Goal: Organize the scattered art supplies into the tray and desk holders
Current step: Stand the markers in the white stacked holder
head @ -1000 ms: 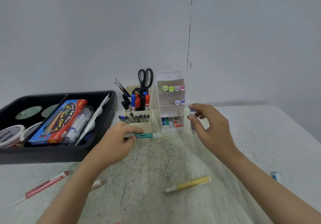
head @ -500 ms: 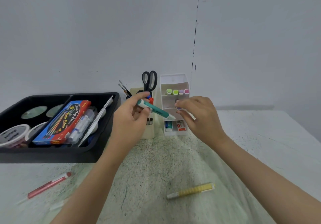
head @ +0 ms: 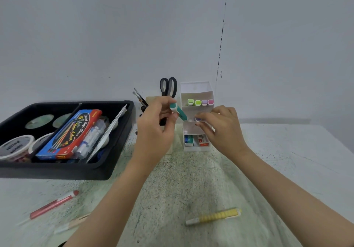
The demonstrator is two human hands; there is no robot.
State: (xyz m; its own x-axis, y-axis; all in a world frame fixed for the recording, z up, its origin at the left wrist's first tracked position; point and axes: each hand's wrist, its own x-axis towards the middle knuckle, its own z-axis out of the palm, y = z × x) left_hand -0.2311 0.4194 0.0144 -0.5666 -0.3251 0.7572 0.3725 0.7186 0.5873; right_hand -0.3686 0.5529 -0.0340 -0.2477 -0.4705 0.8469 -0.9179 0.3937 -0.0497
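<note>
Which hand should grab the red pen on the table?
Probably the left hand, once its teal marker is stowed: the red pen lies left of that arm. The right hand is farther.

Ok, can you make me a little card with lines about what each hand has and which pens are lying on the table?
left hand: holds teal marker, tilted, before the white holder
right hand: pinches purple-capped marker at the holder's middle shelf
top shelf: four highlighters, caps outward
black tray: paint box, tubs, more supplies
loose on table: yellow pen, red pen, blurry pale pen
</note>
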